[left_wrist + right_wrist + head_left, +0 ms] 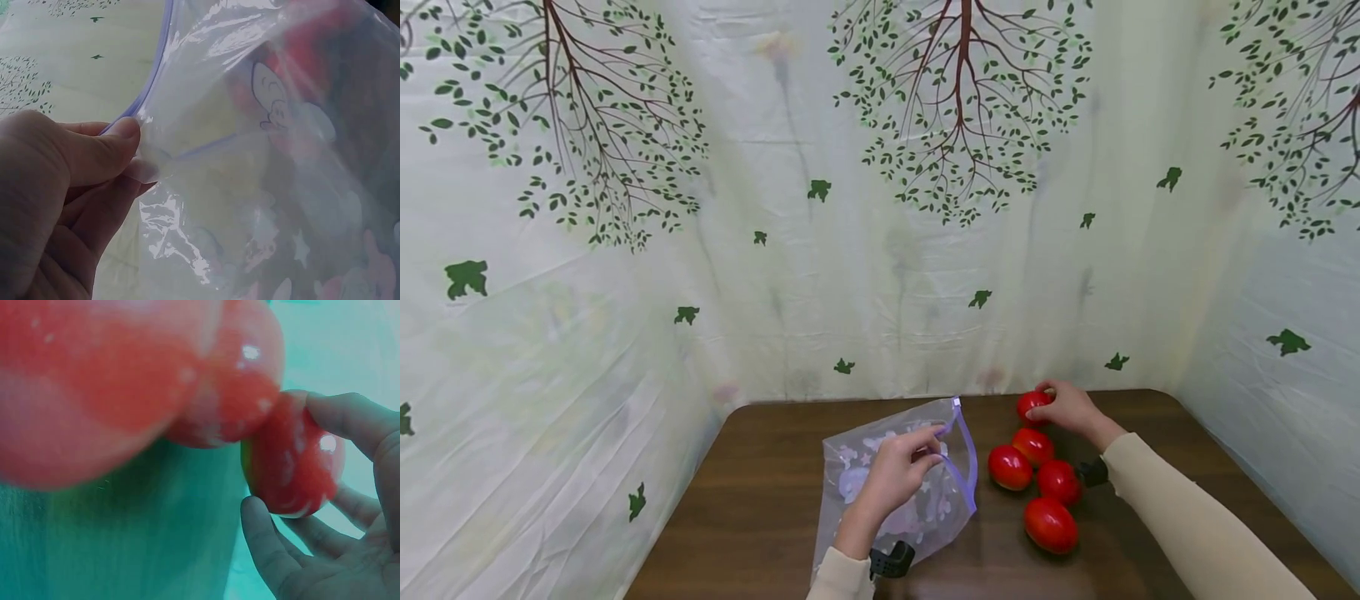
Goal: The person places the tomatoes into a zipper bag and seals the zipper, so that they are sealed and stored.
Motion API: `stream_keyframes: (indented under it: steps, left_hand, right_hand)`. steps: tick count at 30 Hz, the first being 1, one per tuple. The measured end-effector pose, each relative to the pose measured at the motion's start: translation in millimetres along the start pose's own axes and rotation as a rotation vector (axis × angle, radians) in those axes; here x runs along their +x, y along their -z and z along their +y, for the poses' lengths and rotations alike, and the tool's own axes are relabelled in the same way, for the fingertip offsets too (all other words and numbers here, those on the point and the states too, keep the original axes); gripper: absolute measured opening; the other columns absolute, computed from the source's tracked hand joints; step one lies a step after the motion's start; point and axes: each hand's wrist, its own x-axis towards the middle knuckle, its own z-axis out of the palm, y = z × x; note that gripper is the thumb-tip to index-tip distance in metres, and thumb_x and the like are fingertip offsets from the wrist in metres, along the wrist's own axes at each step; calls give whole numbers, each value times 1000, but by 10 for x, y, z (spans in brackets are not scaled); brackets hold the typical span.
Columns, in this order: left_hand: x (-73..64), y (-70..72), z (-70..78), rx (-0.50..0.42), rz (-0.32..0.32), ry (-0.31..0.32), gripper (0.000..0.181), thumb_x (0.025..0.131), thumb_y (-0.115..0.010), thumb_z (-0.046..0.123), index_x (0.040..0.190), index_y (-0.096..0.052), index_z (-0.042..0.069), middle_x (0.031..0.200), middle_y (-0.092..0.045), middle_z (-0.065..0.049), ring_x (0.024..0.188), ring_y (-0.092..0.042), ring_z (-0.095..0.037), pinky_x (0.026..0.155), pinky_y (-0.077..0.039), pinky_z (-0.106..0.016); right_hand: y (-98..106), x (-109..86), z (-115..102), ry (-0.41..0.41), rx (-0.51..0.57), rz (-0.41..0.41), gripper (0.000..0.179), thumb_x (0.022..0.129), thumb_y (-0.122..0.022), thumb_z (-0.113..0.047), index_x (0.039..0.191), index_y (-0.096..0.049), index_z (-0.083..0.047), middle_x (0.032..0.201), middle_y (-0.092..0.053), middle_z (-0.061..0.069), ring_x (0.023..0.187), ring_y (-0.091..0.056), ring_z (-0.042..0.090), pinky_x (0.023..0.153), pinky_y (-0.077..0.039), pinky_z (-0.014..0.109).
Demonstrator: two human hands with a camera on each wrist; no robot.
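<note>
With thumb and fingers my left hand (895,471) pinches the open edge of a clear zip bag (942,517) with a purple zip strip and printed cartoon figures. In the left wrist view the bag's film (206,194) spreads out beyond the thumb, its mouth parted. My right hand (1071,410) holds the farthest glossy red oval fruit (1032,407) near the table's back edge. The right wrist view has thumb and fingers around that fruit (290,456). Several like it lie nearer: one red fruit (1033,447) just in front, another (1051,525) closest to me.
The brown wooden table (760,483) has rounded back corners. A pale curtain (880,292) printed with trees and leaves hangs behind it and at both sides. More red fruits (1010,467) lie between the bag and my right forearm. Dark bands (891,560) circle both wrists.
</note>
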Motion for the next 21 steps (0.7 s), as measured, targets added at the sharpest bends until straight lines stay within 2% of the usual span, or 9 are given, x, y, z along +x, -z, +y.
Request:
stream_keyframes:
  steps: [8,14,21]
  left_hand:
    - [11,9,-13,27,10,-8,40,89,-74,1,128,-67,3,92,-71,-2,80,-64,-6,75,-55,-22]
    - [35,15,-30,24,28,18,34,89,-75,2,122,-70,6,91,-71,-2,81,-65,-7,77,-56,-23]
    - [34,8,-28,27,48,-2,34,88,-76,-1,120,-70,6,90,-71,-1,80,-66,-7,76,-56,-23]
  right_hand:
    - [148,-107,-140,20,96,-9,68,91,-74,-28,146,-43,-3,136,-51,30,115,-53,43,86,-53,49]
    - [258,-160,-243,55,113,-4,67,91,-74,-30,147,-45,-5,139,-49,30,117,-52,43,85,-54,46]
    - [329,-262,-302,93,116,17,66,90,-75,-31,144,-47,-7,135,-52,26,114,-53,41,82,-55,43]
